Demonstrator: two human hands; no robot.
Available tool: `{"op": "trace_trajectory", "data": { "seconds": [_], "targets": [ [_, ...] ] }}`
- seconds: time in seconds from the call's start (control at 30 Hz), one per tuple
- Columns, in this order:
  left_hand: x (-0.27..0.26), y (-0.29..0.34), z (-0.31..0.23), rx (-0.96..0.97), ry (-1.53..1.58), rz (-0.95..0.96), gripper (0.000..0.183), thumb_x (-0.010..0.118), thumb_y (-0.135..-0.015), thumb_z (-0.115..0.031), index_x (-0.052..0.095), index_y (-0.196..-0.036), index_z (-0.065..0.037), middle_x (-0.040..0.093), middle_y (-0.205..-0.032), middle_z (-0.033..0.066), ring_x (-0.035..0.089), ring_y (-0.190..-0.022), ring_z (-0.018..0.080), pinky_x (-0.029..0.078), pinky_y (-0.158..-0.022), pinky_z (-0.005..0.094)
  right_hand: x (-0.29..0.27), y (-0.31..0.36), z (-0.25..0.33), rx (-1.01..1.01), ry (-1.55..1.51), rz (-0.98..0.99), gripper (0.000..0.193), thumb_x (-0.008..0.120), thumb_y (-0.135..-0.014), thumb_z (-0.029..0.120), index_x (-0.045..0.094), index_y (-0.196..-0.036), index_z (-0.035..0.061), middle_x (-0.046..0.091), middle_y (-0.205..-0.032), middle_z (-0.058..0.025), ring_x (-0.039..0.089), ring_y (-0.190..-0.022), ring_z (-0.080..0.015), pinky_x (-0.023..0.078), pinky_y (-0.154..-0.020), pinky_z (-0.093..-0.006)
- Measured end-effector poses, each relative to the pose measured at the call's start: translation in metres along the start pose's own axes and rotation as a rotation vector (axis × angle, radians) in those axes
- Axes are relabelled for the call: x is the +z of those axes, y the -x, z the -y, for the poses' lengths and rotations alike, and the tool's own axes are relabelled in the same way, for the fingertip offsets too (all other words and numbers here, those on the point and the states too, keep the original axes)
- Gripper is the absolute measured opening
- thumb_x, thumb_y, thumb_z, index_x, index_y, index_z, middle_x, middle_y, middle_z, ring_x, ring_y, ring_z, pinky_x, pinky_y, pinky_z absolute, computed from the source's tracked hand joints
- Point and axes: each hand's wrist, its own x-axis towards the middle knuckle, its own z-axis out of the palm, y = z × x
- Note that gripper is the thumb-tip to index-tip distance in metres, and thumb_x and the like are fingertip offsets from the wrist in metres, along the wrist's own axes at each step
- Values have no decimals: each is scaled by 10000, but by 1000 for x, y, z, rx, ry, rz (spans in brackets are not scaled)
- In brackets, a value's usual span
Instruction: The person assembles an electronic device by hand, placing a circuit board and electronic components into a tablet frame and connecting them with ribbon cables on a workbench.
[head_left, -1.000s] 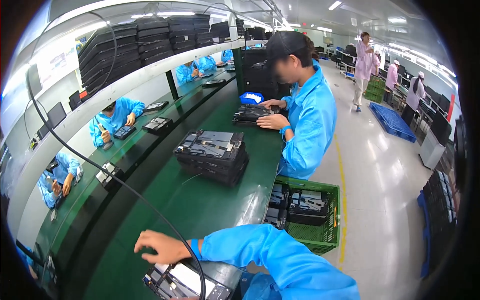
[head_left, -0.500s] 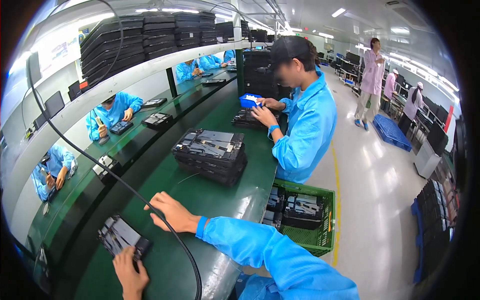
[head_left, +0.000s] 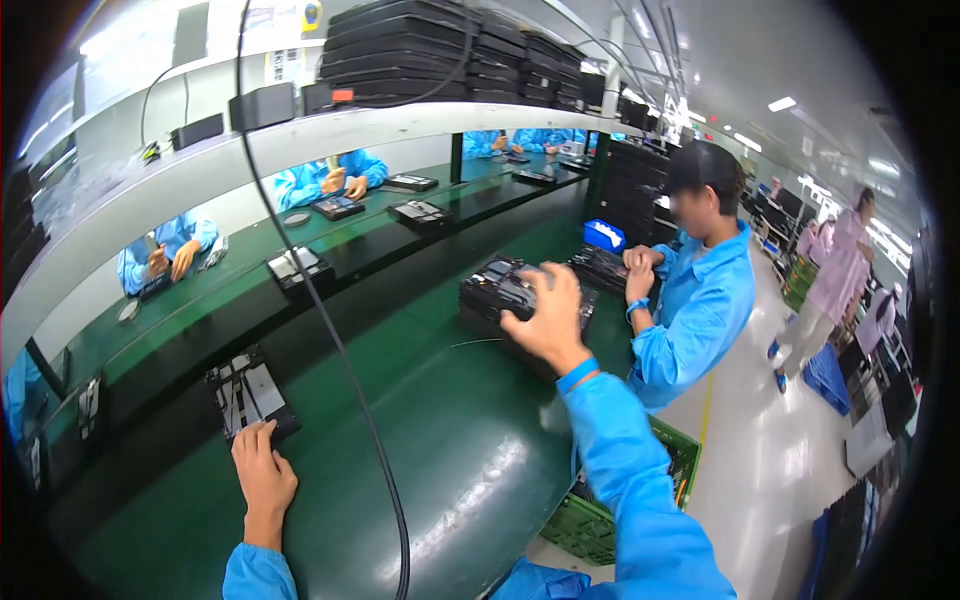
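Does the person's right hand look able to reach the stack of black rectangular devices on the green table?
Probably yes: the open right hand overlaps the stack in view, nothing visible lies between, and the long black cable hangs to the left. Whether they touch is hard to tell.

Left fingers [head_left: 254,437]: one device [head_left: 262,388]. Right fingers [head_left: 556,284]: one stack [head_left: 483,301]. One blue bin [head_left: 603,236].
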Motion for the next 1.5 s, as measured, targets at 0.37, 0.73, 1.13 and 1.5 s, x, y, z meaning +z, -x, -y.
{"op": "trace_trajectory", "data": {
  "seconds": [0.37, 0.73, 1.13, 1.5],
  "targets": [
    [0, -1, -10, 53, 35, -6, 477, 642, -768, 53, 670, -1240, -8, 632, -1273, 181, 567, -1264, 409, 410, -1180, 564, -37, -44, -100, 184, 18, 755, 1272, 917, -597, 761, 509, -1620, 125, 534, -1527, -342, 469, -1407, -543, 369, -1205, -623],
    [-31, 25, -85, 290, 142, 46, 481, 687, -840, -92, 691, -1315, -19, 665, -1288, 186, 618, -1246, 388, 459, -1147, 568, -69, 57, 94, -275, -242, 466, 1107, 974, -523, 533, 564, -1439, 67, 483, -1434, -272, 476, -1290, -519, 394, -1135, -612],
    [-69, 70, -104, -15, 349, 157, 495, 647, -930, -75, 616, -1417, 9, 639, -1399, 255, 606, -1269, 454, 482, -1077, 533, -179, 92, 215, -346, -182, 1231, 720, 786, -916, 643, 752, -1344, 65, 726, -792, -158, 752, -771, -404, 601, -694, -515],
    [-72, 74, -83, -173, 667, 461, 686, 683, -886, -48, 518, -1551, -31, 574, -1467, 222, 535, -1373, 415, 428, -1204, 491, 9, 110, 235, -359, -943, 924, 243, 742, -965, 185, 741, -1165, 47, 696, -1193, -160, 604, -1184, -368, 494, -1035, -455]
  ]
}}
